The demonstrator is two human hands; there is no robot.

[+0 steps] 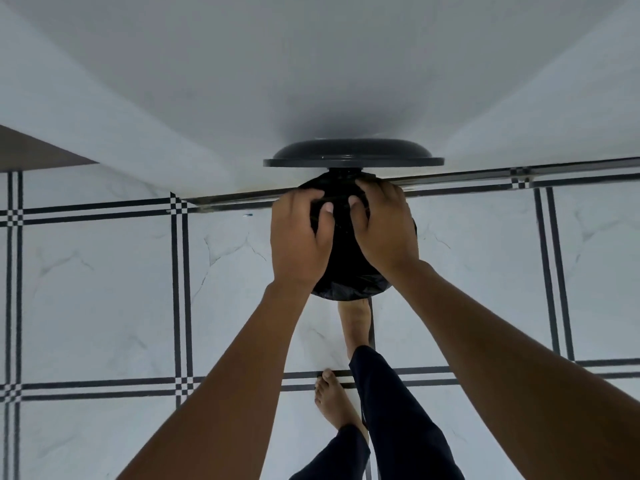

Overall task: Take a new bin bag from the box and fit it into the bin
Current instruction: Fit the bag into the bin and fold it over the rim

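Observation:
A black bin bag (346,271) covers the round mouth of the bin, seen from straight above. The bin's dark grey lid (353,155) stands raised behind it, against the white wall. My left hand (299,237) presses on the bag's left side, thumb on the plastic. My right hand (382,226) grips the bag's right side, fingers curled over the far rim. The bin's body is hidden under the bag and my hands. No box is in view.
The floor is white marble-look tile (104,289) with black double lines. White walls (311,81) meet in a corner behind the bin. My right bare foot (356,320) rests at the bin's base; the left foot (334,400) stands further back.

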